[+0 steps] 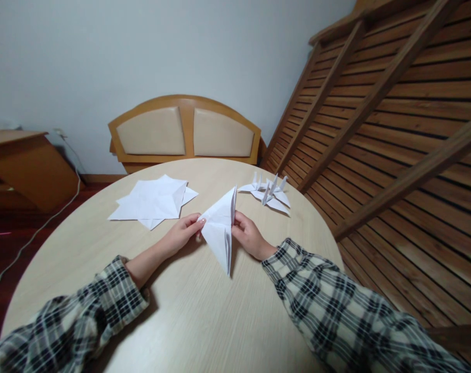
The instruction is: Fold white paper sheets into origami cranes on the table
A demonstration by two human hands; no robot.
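White folded paper (pixel 219 213), held over the table's (pixel 204 321) middle! Left hand (pixel 184 231) pinches its corner, likely to steady it; right hand (pixel 251 237) meets the layered edge, pinching or not, can't tell.

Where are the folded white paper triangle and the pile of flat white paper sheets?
Folded white paper triangle (pixel 217 223): head view, broad face.
Pile of flat white paper sheets (pixel 153 200): head view, upper surface.

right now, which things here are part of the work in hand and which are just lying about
Part of it:
- folded white paper, between left hand and right hand
- probably the paper sheets and paper birds
- table

Apparently not:
- pale cable
- headboard
- slatted wooden frame
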